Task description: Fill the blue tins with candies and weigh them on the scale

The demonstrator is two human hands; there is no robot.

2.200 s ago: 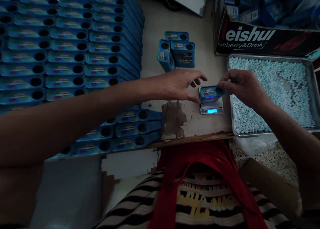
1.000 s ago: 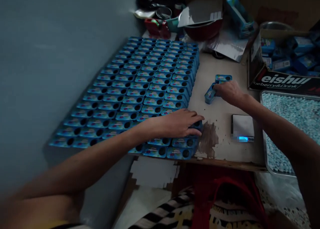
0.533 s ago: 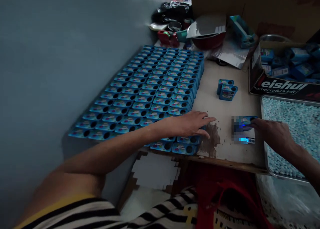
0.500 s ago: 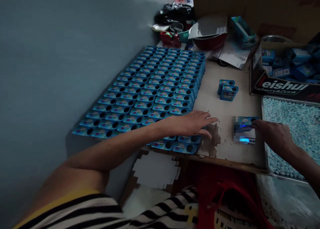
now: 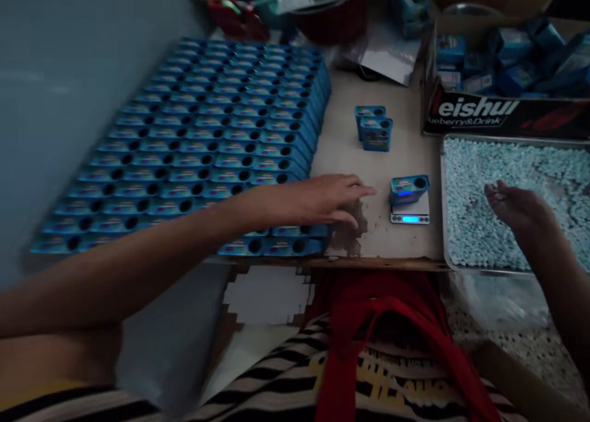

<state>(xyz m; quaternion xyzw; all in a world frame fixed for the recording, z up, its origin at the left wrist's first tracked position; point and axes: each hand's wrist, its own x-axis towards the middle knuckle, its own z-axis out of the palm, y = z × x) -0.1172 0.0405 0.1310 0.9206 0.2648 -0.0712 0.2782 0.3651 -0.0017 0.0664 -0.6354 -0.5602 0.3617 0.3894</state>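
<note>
My left hand (image 5: 329,199) hovers over the front right edge of a block of blue candy boxes (image 5: 216,144), fingers spread and holding nothing. On a small digital scale (image 5: 423,211) with a lit blue display stands one blue candy box (image 5: 410,188), its top showing a dark round hole. My right hand (image 5: 520,213) is over a metal tray (image 5: 445,225) of small pale-blue candies (image 5: 488,241). Its fingers are curled together, and whatever may be in them is hidden. The scale lies between my two hands.
Two more blue boxes (image 5: 375,130) stand behind the scale. A black-printed carton (image 5: 502,116) full of blue boxes sits behind the tray. At the back are a red bowl (image 5: 332,23), papers (image 5: 387,59) and a red tape dispenser (image 5: 237,21). A wall is on the left.
My right hand has left the box on the scale and moved right, over the candy tray. My left hand keeps its spread pose near the box rows. The view has shifted down and right.
</note>
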